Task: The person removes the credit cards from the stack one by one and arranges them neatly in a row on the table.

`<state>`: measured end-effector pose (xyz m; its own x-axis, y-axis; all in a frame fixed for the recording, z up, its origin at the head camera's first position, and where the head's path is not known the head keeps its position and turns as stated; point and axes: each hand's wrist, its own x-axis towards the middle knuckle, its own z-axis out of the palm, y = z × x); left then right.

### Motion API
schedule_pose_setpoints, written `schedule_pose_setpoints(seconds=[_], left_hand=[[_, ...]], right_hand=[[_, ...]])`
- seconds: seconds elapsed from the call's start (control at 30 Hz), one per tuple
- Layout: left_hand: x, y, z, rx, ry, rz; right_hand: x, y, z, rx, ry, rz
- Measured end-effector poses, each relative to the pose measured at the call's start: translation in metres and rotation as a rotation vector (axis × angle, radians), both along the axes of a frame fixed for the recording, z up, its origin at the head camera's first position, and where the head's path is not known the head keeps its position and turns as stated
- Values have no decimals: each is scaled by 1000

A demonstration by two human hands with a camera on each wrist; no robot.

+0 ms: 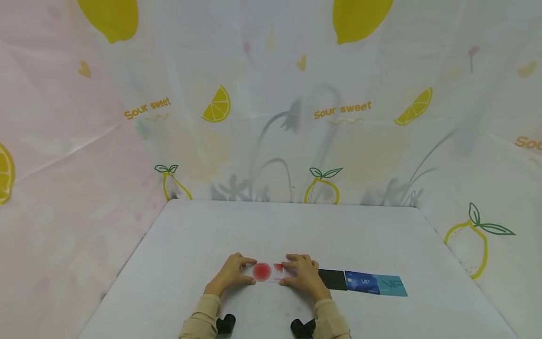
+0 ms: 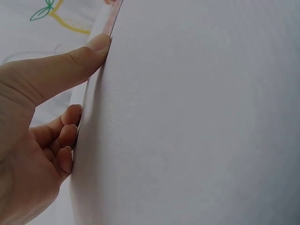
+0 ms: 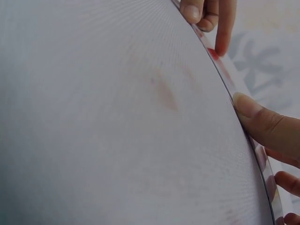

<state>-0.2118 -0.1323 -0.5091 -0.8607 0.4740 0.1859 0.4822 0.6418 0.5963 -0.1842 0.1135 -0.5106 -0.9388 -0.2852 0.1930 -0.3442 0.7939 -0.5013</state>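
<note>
A white card with a red circle and pink markings (image 1: 262, 272) lies flat on the white table. My left hand (image 1: 232, 273) holds its left end, thumb at the near edge and index finger at the far edge. At its right end my right hand (image 1: 305, 274) grips it the same way, covering part of what lies beneath. In the left wrist view the left thumb (image 2: 96, 47) rests by the card's edge, with the other fingers curled. The right wrist view shows the right thumb (image 3: 251, 110) at the near edge, and the card (image 3: 214, 54) as a thin strip.
Right of the right hand runs a row of cards: a black card (image 1: 333, 279), a blue VIP card (image 1: 362, 282) and a teal VIP card (image 1: 392, 285). They lie edge to edge on the table (image 1: 288, 226). Lemon-printed cloth (image 1: 262, 155) hangs around the table.
</note>
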Motion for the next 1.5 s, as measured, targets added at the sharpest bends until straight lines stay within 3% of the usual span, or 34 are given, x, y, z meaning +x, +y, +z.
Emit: schedule_pose_setpoints(seconds=[0.5,0.73,1.5], left_hand=[[4,1,-1,43,16,-4],[6,2,-3,49,-11,11],[2,4,-6,65,31,30]], right_hand=[[4,-1,0,-10,-7,-14],[6,0,-2,-27,-8,-21],[1,0,-1,-10,22,-12]])
